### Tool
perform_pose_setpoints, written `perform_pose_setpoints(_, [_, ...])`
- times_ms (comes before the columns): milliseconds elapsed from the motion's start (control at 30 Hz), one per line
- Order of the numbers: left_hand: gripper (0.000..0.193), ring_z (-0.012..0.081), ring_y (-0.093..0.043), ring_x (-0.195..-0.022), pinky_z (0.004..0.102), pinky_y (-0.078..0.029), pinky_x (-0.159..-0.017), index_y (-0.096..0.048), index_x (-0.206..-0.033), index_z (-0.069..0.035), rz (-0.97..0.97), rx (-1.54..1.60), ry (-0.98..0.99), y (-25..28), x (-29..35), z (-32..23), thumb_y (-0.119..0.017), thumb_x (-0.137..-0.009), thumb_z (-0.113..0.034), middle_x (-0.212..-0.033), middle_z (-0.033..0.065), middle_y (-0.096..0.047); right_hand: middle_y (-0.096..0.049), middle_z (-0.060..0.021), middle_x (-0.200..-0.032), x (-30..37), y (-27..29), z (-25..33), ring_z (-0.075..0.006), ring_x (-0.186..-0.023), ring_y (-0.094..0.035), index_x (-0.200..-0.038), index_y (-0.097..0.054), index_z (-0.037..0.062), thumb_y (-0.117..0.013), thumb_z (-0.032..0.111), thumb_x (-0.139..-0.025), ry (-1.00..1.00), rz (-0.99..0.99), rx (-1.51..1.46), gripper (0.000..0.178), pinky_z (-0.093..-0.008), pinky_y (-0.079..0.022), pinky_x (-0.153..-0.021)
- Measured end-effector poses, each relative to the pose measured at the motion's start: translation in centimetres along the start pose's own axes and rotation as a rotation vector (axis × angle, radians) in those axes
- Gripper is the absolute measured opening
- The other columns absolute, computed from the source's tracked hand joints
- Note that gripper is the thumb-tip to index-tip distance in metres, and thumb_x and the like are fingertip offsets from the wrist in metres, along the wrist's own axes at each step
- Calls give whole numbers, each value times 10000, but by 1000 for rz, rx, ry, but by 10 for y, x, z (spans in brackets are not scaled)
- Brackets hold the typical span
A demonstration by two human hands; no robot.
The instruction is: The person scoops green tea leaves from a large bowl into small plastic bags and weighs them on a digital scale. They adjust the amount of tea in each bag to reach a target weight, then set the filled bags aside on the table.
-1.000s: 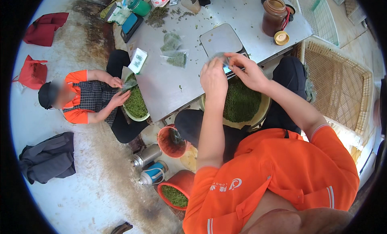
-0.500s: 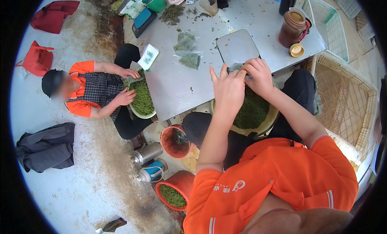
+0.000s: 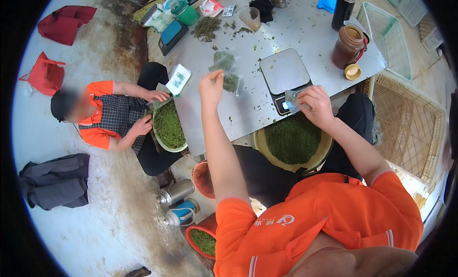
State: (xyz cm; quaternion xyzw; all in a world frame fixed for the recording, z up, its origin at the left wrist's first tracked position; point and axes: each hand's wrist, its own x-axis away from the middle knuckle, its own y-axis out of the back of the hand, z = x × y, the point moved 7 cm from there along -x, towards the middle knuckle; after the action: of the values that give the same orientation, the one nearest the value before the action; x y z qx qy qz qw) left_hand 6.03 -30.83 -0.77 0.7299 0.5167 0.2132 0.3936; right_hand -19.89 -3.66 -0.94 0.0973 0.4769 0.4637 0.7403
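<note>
Right hand (image 3: 316, 104) pinches a small clear plastic bag (image 3: 291, 100) at the front edge of the digital scale (image 3: 285, 76), fingers closed on the film. Left hand (image 3: 211, 85) is stretched out to the left of the scale, fingertips nipped on the corner of a filled bag of green leaves (image 3: 231, 81) lying on the metal table (image 3: 248, 110). Just below the scale, on the person's lap, sits a round basin (image 3: 292, 141) heaped with green tea leaves. Right of the scale stands a brown jar (image 3: 347, 46), its yellow lid (image 3: 352, 72) beside it.
</note>
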Motion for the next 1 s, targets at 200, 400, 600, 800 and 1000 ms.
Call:
perform_pose_setpoints(200, [542,213,-707,-1066,355,-553,-961,-580,-1476,-21,-244,327,-131,-23,93,-115,-723,-956,-70,-1383,180,-666,-754,-75,-929,10,47,7,-266,-838,-731,-801,-660,48,-775,-80,-708,-61,-36,-105,196,-368,-593,-702])
perform_pose_setpoints(400, [494,244,-667,-1230,365,-532,-1043,-573,-1457,26,-69,610,-43,-107,176,-142,-704,-987,-48,-1416,181,-623,-768,-135,-1093,74,201,-95,-269,-964,-755,-976,-746,21,-768,-11,-875,-376,-297,294,109,-351,-601,-808])
perform_pose_setpoints(600, [353,152,-702,-1072,304,-546,-971,-668,-1328,14,30,682,194,-134,252,-87,-730,-988,-59,-1205,86,-724,-717,-173,-1262,285,306,-259,-374,-1194,-671,-1256,-722,46,-555,237,-1050,-887,-70,868,326,-454,-551,-992])
perform_pose_setpoints(800, [284,149,-720,-1015,294,-560,-921,-721,-1244,-5,322,644,174,-180,299,-88,-754,-975,-87,-1132,84,-739,-715,-276,-1213,566,244,-353,-432,-1162,-686,-1222,-698,43,-539,329,-1022,-1488,392,730,383,-534,-544,-980])
perform_pose_setpoints(1000, [276,200,-734,-987,319,-568,-894,-723,-1196,29,428,449,61,-196,307,-106,-762,-950,-91,-1133,134,-737,-698,-273,-1280,511,173,-316,-414,-1227,-664,-1325,-667,-4,-582,460,-1013,-1497,19,478,565,-488,-507,-1055])
